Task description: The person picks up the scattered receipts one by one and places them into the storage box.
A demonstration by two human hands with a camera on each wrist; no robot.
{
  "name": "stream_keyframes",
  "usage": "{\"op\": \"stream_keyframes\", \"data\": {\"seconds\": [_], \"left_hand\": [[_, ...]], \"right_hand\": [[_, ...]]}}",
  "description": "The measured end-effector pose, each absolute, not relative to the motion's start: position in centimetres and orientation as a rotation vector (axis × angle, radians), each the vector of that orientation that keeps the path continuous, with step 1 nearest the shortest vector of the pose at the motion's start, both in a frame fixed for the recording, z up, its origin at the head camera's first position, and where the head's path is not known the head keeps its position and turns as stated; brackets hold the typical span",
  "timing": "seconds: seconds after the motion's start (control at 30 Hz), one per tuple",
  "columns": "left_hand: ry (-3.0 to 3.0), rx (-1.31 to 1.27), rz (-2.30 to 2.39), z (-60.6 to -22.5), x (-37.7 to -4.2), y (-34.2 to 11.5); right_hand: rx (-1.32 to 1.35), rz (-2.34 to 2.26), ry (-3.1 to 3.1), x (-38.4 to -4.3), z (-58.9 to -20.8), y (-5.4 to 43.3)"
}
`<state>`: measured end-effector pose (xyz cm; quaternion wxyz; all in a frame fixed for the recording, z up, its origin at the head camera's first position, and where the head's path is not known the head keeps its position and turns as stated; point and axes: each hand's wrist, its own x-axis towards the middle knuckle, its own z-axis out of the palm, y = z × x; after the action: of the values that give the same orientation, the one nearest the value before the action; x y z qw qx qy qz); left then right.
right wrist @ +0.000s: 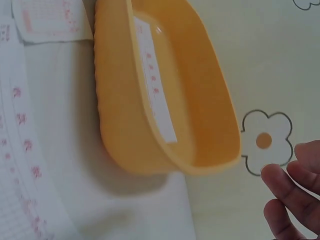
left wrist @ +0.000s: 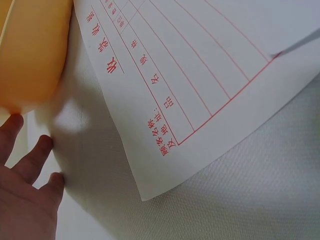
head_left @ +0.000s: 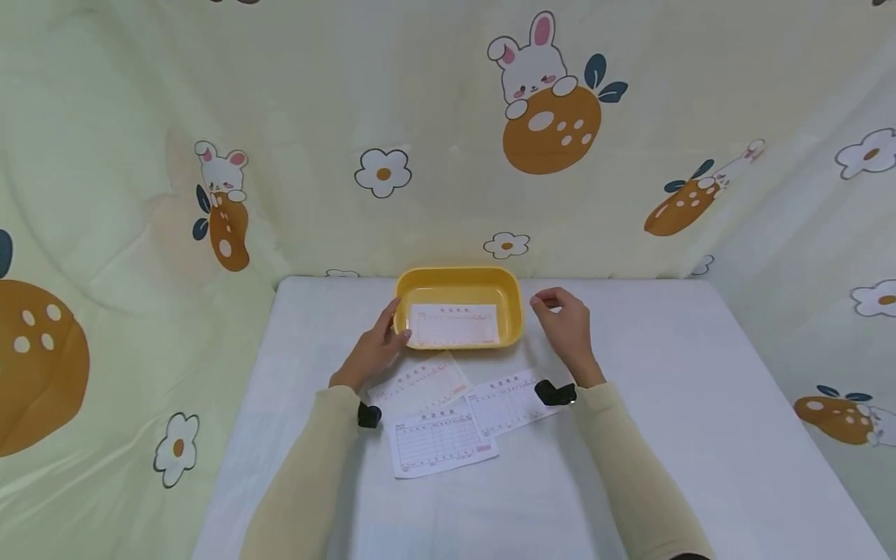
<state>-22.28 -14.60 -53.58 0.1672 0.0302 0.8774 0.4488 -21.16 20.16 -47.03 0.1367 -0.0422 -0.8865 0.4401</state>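
The left hand (head_left: pixel 369 356) grasped the left end of a yellow tray (head_left: pixel 458 291), positioned at the far edge of the tabletop (head_left: pixel 672 373). The right hand (head_left: pixel 565 327), empty with fingers loosely curled, was beside the tray's right end. One printed slip (head_left: pixel 453 325) lay inside; three loose slips (head_left: pixel 441 442) overlapped on the near side.

Tray (head_left: pixel 455 292), plain yellow; receipt slips (head_left: pixel 442 442), white, ruled and printed in reddish tones; tabletop (head_left: pixel 700 443), plain white; backdrop curtain (head_left: pixel 434 85), pale yellow-green, patterned with white pink-eared rabbits (head_left: pixel 528 71), white-spotted orange-brown fruits (head_left: pixel 549 144), dark blue leaves (head_left: pixel 595 70) and white, orange-centred flowers (head_left: pixel 383 173); sleeves (head_left: pixel 301 474), plain beige; wrist cameras (head_left: pixel 556 393), black
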Motion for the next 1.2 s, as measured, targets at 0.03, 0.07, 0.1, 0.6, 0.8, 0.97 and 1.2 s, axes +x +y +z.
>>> {"op": "stream_keyframes", "data": {"seconds": [0.03,0.07,0.1,0.6,0.8,0.97,1.2], "left_hand": [[2.494,0.082,1.277,-53.7,-22.4,-14.6],[2.494,0.083,1.274,-53.8,-22.4,-14.6],[2.494,0.084,1.273,-53.9,-22.5,-14.6],[2.497,0.076,1.278,-53.8,-22.2,-14.4],[2.488,0.06,1.275,-53.5,-22.0,-14.2],[2.489,0.055,1.269,-53.5,-21.9,-14.2],[2.496,0.054,1.271,-53.6,-21.9,-14.2]], "right_hand": [[-0.12,1.274,-2.557,-20.9,-47.1,20.6],[-0.117,1.27,-2.553,-20.7,-47.1,21.0],[-0.118,1.268,-2.552,-20.4,-47.1,21.4],[-0.146,1.256,-2.639,-18.3,-48.6,25.1],[-0.144,1.255,-2.715,-17.6,-49.3,25.8],[-0.145,1.274,-2.751,-17.2,-50.1,26.0],[-0.152,1.31,-2.791,-17.2,-51.1,25.9]]}}
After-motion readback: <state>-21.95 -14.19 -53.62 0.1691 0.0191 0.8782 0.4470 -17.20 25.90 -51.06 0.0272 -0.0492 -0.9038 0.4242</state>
